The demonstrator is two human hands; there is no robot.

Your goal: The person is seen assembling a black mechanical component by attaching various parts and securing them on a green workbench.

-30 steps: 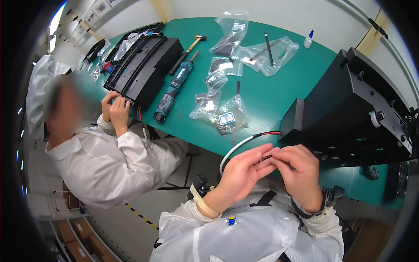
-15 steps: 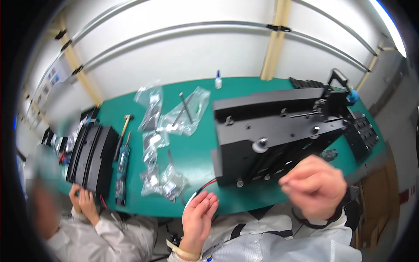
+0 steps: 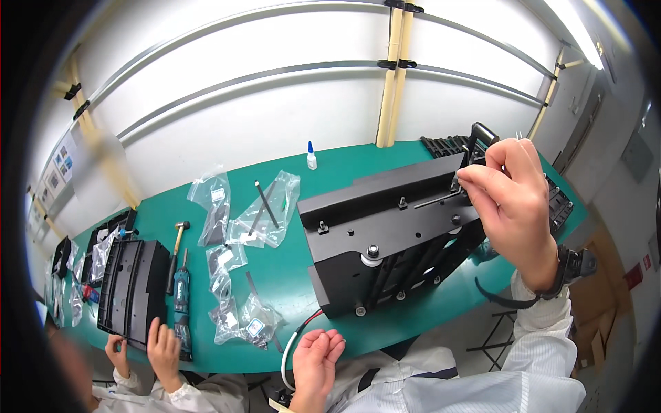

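Observation:
A large black metal housing (image 3: pixel 392 237) stands on the green table in front of me, with bolts and small clips along its upper face. Over its far right end is my right hand (image 3: pixel 515 199), thumb and forefinger pinched beside a small black fitting; whatever is between the fingertips is too small to make out. Close to those fingertips, a thin black hex key (image 3: pixel 438 199) lies along the top. My left hand (image 3: pixel 318 359) is curled below the housing's near left corner, beside a white-sleeved cable (image 3: pixel 288 354) with red and black wires; its palm's contents are hidden.
Clear plastic bags (image 3: pixel 265 217) of parts lie left of the housing. Beyond them are a power screwdriver (image 3: pixel 181 296), a hammer (image 3: pixel 177 248) and another black housing (image 3: pixel 138 289), which a co-worker's hands (image 3: pixel 162 351) touch. A small blue-capped bottle (image 3: pixel 311 158) stands at the back.
My right hand has moved up and away from me, from the near side to the housing's far right end. My left hand's fingers are more curled. The view has shifted.

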